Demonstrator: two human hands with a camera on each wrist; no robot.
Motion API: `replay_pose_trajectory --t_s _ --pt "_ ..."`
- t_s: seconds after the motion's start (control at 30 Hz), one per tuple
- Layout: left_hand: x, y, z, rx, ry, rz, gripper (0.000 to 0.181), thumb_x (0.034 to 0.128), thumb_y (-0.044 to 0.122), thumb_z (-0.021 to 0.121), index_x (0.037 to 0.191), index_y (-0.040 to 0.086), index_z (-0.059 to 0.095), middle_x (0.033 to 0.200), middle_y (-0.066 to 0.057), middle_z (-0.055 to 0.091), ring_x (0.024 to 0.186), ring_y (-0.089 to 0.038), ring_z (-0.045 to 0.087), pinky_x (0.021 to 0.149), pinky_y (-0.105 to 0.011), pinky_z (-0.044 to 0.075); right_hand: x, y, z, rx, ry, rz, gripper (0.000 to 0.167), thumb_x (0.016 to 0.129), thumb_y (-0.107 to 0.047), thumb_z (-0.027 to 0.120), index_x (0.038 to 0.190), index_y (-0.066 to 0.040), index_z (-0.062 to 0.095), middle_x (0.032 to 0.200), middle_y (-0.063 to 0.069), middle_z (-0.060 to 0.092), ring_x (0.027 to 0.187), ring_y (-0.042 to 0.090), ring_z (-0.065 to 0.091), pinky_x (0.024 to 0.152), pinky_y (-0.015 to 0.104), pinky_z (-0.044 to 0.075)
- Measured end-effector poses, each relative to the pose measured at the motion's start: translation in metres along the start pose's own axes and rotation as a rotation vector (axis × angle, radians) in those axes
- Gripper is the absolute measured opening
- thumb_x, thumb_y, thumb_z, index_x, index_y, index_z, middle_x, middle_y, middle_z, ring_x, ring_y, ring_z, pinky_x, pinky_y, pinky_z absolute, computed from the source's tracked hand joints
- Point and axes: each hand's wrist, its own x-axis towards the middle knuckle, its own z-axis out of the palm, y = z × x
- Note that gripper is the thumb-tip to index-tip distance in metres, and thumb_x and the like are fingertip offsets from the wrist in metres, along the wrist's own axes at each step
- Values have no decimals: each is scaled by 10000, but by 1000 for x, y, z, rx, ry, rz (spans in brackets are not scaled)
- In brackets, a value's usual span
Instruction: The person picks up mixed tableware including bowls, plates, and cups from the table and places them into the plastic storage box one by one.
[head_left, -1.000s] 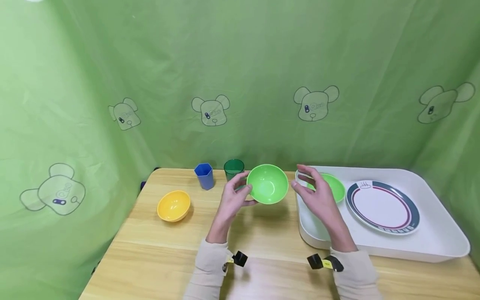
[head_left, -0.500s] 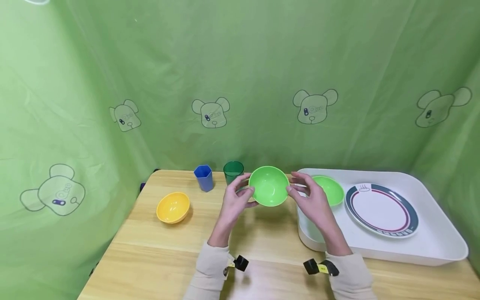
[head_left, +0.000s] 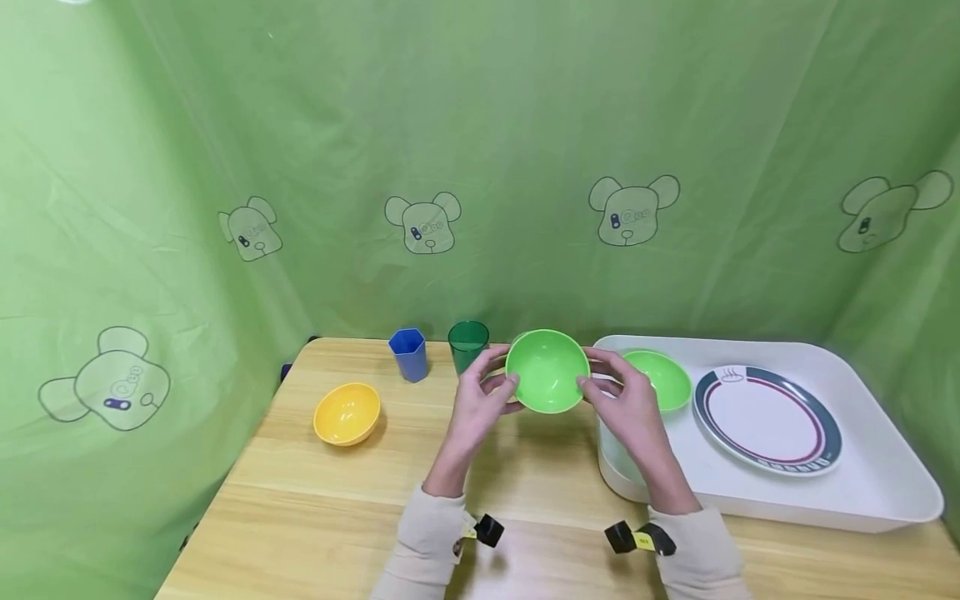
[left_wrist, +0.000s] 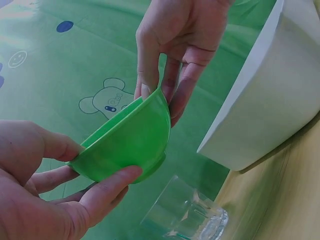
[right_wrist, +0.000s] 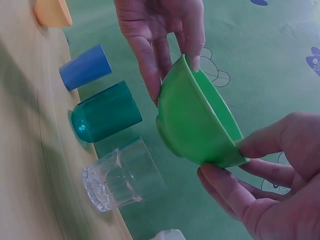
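A light green bowl (head_left: 548,372) is held up above the table, its inside tilted toward the head camera. My left hand (head_left: 480,402) grips its left side, thumb at the rim and fingers beneath. On the opposite side my right hand (head_left: 627,400) pinches the rim the same way. Both wrist views show the bowl's outer wall and small foot clear of the table. Behind it stands a clear glass (right_wrist: 122,175), mostly hidden in the head view. A dark green cup (head_left: 468,343) and a blue cup (head_left: 409,355) stand to its left.
A yellow bowl (head_left: 347,414) sits on the wooden table (head_left: 315,500) at left. On the right, a white tray (head_left: 873,500) holds another green bowl (head_left: 662,379) and a plate with a dark rim (head_left: 767,421). A green curtain (head_left: 517,125) hangs behind the table.
My right hand came in from the right and took hold of the bowl's rim, which only my left hand held before. The bowl has shifted slightly right.
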Motion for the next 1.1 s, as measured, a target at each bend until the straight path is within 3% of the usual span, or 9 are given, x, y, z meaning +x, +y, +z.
replay_pose_trajectory --t_s 0.17,0.27,0.37,0.6,0.83,1.1 --pt "-1 1 2 15 -28 4 469 977 -51 601 1434 27 526 1401 -231 525 1182 -365 627 799 -458 629 0 0 -3 41 33 43 457 955 -7 682 1401 20 587 1309 290 621 1056 215 712 798 331 623" --pt "-1 1 2 24 -50 7 471 977 -48 612 1433 30 526 1395 -225 532 1189 -376 622 823 -481 621 -1 -1 -5 61 56 77 445 952 5 681 1387 38 594 1290 321 624 948 55 715 772 329 627" --pt "-1 1 3 30 -81 6 465 982 -27 622 1433 33 528 1395 -223 538 1206 -394 605 861 -511 605 -2 -2 -7 58 86 89 414 952 7 676 1356 64 609 1258 342 633 874 -13 701 748 312 629" --pt "0 2 0 95 -119 32 414 1011 49 623 1417 20 549 1402 -224 555 1251 -403 584 923 -522 584 2 -2 -22 -69 126 65 337 951 -29 672 1272 73 669 1145 333 684 796 -58 687 698 272 624" --pt "1 3 -6 162 -96 86 349 1026 59 605 1371 9 589 1343 -217 613 1210 -359 624 922 -384 596 8 -11 -49 -199 162 17 331 938 -30 655 1248 83 680 1090 328 699 740 -112 658 653 241 613" --pt "2 4 -9 186 -90 103 328 1019 42 601 1346 11 612 1307 -202 645 1228 -447 593 957 -441 576 18 -23 -82 -322 183 30 353 943 -62 628 1265 77 667 1107 312 702 716 -124 639 633 223 607"
